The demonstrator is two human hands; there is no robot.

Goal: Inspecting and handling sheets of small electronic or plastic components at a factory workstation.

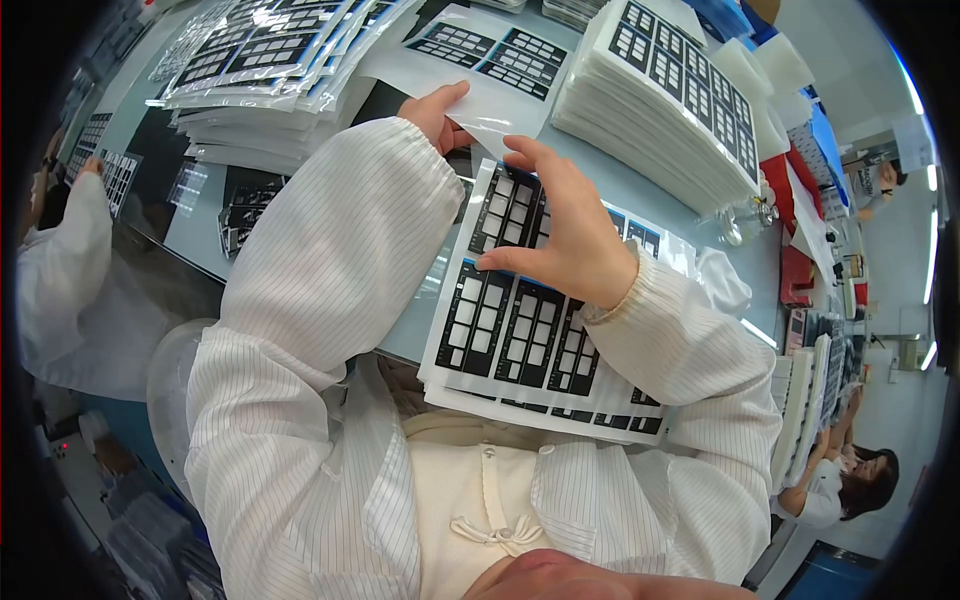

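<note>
Partly curled left grip [437, 115]: hold unclear
Right grip [575, 240]: spread over printed sheets [478, 318]
Bench [590, 160]: glossy, beneath
Room [903, 300]: people [85, 215] either side

bright | strip lights [932, 250] right | glare on stacked sheets [262, 58] | edges fisheye-bent

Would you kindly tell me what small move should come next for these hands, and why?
Perhaps use the right hand to nudge the top printed sheet into line: the hand is already spread over it, and lower sheets stick out unevenly beneath, while the left hand is at the far sheet's edge.
</note>
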